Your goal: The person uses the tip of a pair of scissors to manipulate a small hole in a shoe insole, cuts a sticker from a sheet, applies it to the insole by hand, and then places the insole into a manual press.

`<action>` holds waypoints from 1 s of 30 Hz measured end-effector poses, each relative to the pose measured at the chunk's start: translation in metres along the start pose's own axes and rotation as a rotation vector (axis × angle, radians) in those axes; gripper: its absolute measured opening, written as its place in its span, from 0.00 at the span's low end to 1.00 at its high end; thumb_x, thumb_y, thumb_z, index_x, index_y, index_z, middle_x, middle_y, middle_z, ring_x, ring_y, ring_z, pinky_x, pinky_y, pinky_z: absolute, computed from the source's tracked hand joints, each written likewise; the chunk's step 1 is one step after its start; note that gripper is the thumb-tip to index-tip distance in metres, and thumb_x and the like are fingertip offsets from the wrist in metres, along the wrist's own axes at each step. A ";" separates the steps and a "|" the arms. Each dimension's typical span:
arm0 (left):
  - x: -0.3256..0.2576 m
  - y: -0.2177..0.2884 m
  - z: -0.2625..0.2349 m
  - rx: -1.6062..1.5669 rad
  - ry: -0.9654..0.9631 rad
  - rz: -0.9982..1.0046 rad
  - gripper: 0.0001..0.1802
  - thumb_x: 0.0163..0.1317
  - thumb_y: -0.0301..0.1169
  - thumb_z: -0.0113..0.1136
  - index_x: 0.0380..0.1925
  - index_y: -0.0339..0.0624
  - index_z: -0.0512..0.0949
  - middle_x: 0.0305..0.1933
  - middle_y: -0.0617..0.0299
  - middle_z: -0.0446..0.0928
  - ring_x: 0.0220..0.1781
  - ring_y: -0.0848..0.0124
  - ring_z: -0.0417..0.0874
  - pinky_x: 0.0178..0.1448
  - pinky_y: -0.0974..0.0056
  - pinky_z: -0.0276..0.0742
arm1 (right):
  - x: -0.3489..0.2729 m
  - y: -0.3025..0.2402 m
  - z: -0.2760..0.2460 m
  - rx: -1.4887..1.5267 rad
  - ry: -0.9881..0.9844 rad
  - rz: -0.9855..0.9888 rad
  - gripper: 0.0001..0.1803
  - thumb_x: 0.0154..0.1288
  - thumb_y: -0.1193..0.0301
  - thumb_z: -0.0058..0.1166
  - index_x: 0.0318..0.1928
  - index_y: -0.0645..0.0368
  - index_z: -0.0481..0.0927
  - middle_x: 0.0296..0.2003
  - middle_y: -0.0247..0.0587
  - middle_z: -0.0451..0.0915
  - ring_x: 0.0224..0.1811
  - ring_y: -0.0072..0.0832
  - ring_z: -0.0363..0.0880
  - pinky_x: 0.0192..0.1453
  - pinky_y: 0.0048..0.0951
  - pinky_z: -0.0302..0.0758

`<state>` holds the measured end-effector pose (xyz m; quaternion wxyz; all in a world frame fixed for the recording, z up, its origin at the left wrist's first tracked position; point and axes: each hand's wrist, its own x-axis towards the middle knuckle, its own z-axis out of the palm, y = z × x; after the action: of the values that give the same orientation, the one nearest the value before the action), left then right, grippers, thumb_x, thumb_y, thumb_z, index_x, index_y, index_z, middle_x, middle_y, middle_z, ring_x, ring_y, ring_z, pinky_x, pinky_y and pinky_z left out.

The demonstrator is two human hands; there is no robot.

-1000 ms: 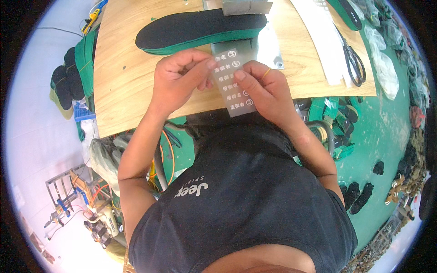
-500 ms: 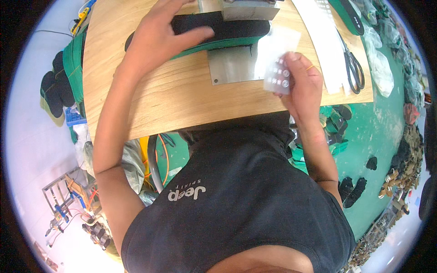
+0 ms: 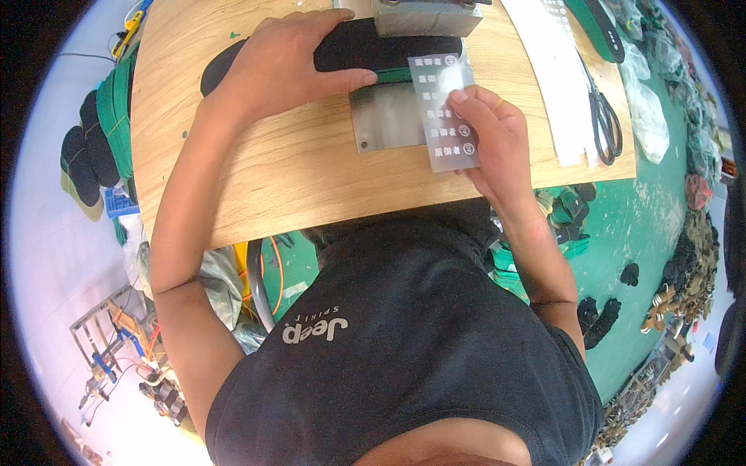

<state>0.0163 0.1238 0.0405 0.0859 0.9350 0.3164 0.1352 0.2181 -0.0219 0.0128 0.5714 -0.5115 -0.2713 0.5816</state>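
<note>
A black insole with a green edge lies across the bare metal plate, partly beneath a metal block. My left hand rests on the insole, fingers spread toward its far side and thumb stretched along its near edge. Between the thumb and fingers of my right hand is a translucent sheet printed with rows of white marks. The sheet hangs over the right part of the plate and covers the insole's near right edge. Some fingers of the right hand are hidden behind it.
Long white sheets and black-handled scissors lie on the table's right side. Another green and black insole sits at the far right corner. Left of the wooden table are bundled green insoles. Plastic bags line the right.
My left hand has settled lower on the insole, its thumb now at the near edge. My right hand has moved left, turning the printed sheet flatter to view over the plate.
</note>
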 end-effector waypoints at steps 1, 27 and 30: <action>0.001 -0.001 0.000 -0.007 -0.008 0.008 0.35 0.50 0.50 0.68 0.54 0.40 0.74 0.47 0.44 0.78 0.48 0.48 0.79 0.54 0.55 0.74 | 0.003 -0.001 0.002 -0.004 -0.005 0.003 0.11 0.67 0.69 0.51 0.28 0.61 0.76 0.19 0.34 0.75 0.13 0.19 0.71 0.12 0.21 0.63; 0.018 0.014 -0.008 -0.010 -0.165 -0.218 0.38 0.51 0.64 0.59 0.42 0.36 0.76 0.38 0.43 0.79 0.44 0.48 0.79 0.52 0.53 0.72 | 0.016 0.002 0.026 -0.078 0.039 0.057 0.16 0.68 0.63 0.51 0.28 0.62 0.77 0.18 0.36 0.76 0.12 0.22 0.72 0.13 0.21 0.63; 0.013 0.007 -0.012 -0.079 -0.181 -0.211 0.39 0.51 0.62 0.61 0.48 0.36 0.75 0.42 0.42 0.78 0.47 0.48 0.78 0.54 0.53 0.71 | 0.017 -0.004 0.025 -0.076 0.096 0.048 0.15 0.67 0.64 0.51 0.27 0.63 0.77 0.18 0.37 0.77 0.12 0.23 0.71 0.12 0.22 0.63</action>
<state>0.0266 0.1268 0.0559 0.1645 0.9008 0.3983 0.0528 0.1997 0.0018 0.0200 0.5500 -0.5664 -0.2530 0.5592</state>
